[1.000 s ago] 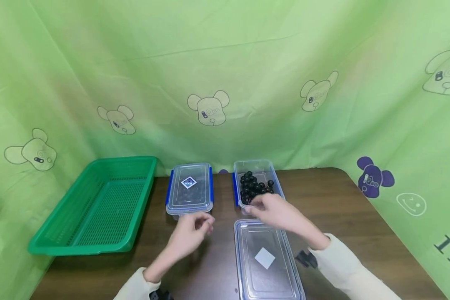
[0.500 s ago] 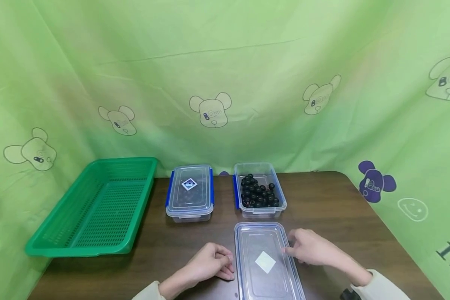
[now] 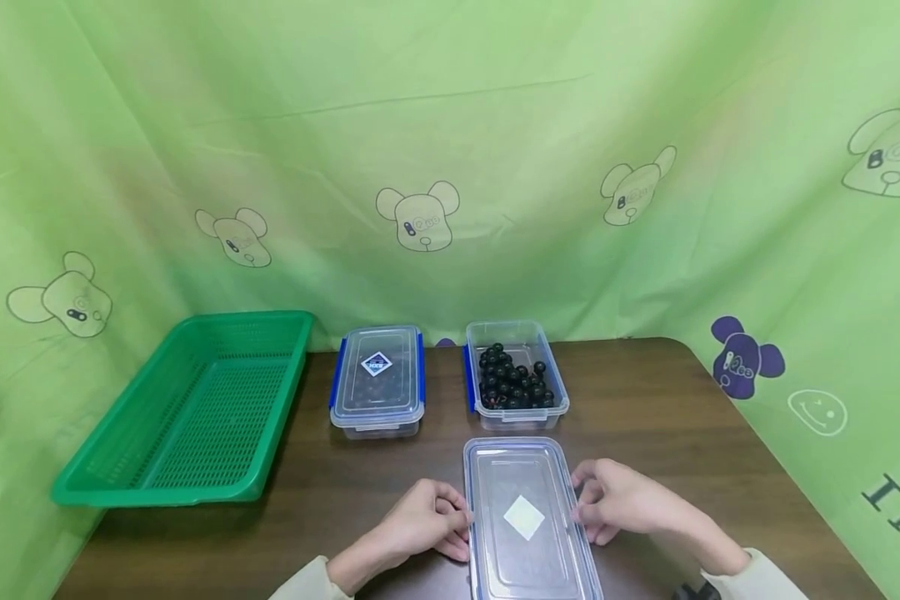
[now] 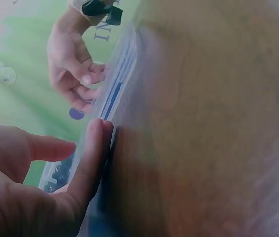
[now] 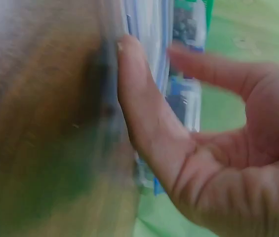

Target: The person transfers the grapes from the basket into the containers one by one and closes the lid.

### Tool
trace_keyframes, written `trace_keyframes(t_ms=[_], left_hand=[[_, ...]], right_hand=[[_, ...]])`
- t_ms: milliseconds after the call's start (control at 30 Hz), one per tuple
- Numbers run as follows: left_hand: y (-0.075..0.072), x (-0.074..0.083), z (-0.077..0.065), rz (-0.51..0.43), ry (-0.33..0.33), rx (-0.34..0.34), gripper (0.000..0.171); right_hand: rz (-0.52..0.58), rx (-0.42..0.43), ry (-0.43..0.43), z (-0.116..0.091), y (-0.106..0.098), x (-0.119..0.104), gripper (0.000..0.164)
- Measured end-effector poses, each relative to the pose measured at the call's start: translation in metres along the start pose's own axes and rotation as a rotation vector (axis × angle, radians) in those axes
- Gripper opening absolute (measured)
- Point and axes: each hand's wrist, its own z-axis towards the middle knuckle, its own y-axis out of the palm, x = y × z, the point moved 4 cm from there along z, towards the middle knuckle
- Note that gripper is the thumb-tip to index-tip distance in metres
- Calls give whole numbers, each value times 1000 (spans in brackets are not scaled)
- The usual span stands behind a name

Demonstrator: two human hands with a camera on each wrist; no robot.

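A clear rectangular container lid (image 3: 495, 475) with a white square sticker is between my two hands, at the front of the table. My left hand (image 3: 423, 523) holds its left long edge, fingers at the rim and thumb on the upper side. At the opposite edge, my right hand (image 3: 621, 502) grips the lid between thumb and fingers. The left wrist view shows the left fingers (image 4: 94, 158) along the rim; in the right wrist view the right fingers (image 5: 146, 98) lie against it. Just behind the lid stands an uncovered clear container (image 3: 516, 423) with small dark round fruits (image 3: 504, 385).
A lidded clear container (image 3: 382, 400) with blue side clips stands left of the uncovered one. Farther left is a green perforated basket (image 3: 270, 467). A green printed curtain (image 3: 450, 125) surrounds the back and sides of the brown table (image 3: 645, 392).
My right hand has come from the fruit container to the lid's right edge. My left hand has moved from near the closed container to the left edge. The lid has shifted slightly.
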Motion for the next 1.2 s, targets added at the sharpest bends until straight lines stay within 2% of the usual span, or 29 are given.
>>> trace_keyframes(t_ms=[133, 300, 400, 533, 800, 1033, 1200], left_hand=[[1, 3, -7, -6, 1, -1, 11], [0, 10, -13, -44, 24, -15, 14], [-4, 18, -11, -57, 39, -9, 18], [-11, 38, -4, -53, 77, 6, 22], [-32, 78, 16, 28, 157, 31, 27], [-41, 98, 43, 7, 181, 42, 30], [-48, 109, 67, -13, 182, 95, 28]], right_hand=[[36, -64, -13, -4, -4, -5, 63], [61, -94, -55, -8, -10, -15, 67], [42, -84, -71, -9, -14, -22, 71], [46, -71, -108, -9, -22, -33, 78], [112, 31, -151, 6, -41, -46, 87], [85, 184, -139, 26, -63, -49, 82], [107, 264, -130, 40, -79, -50, 78]])
